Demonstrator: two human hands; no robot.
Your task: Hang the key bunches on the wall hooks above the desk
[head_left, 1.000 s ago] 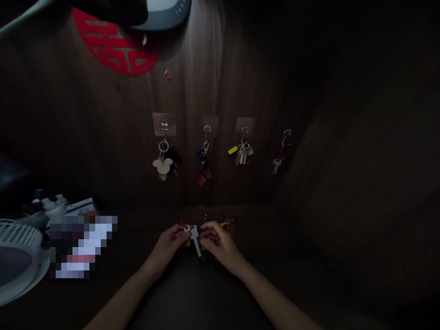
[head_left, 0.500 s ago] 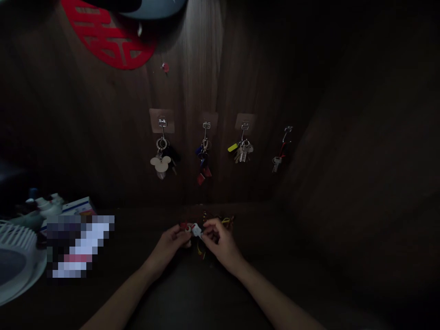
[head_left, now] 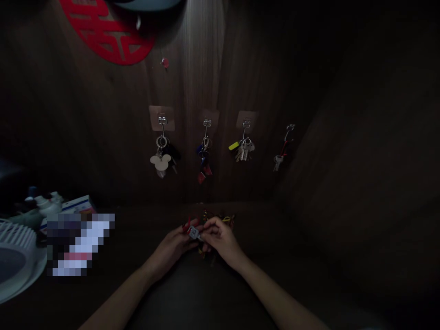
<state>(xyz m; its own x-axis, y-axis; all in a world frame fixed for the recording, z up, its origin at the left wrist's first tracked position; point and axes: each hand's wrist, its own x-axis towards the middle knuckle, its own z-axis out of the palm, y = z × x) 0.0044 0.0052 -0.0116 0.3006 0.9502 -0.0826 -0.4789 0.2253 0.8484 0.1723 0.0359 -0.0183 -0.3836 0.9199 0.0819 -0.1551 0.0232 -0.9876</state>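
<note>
A silver key [head_left: 194, 233] with a red cord [head_left: 188, 224] is between my two hands, low over the dark wooden surface. My right hand [head_left: 223, 240] pinches the narrow end of the key between thumb and fingers. From the other side, my left hand [head_left: 172, 247] has its fingers around the red cord and the key's head; its exact grip is hard to see in the dim light. Yellow and dark cords [head_left: 227, 219] lie just behind my right hand, partly hidden by it.
Several key bunches hang from wall hooks: one with a mouse-shaped white tag [head_left: 161, 162], one with blue and red tags [head_left: 204, 160], one with a yellow tag [head_left: 233, 146], and a key on red cord [head_left: 278, 159]. Bottles [head_left: 44, 205] and a white slatted object [head_left: 17, 256] stand left.
The key has turned between my hands, its head now facing up over my left fingers. My left fingers have stretched further right, and a light round piece near them no longer shows.
</note>
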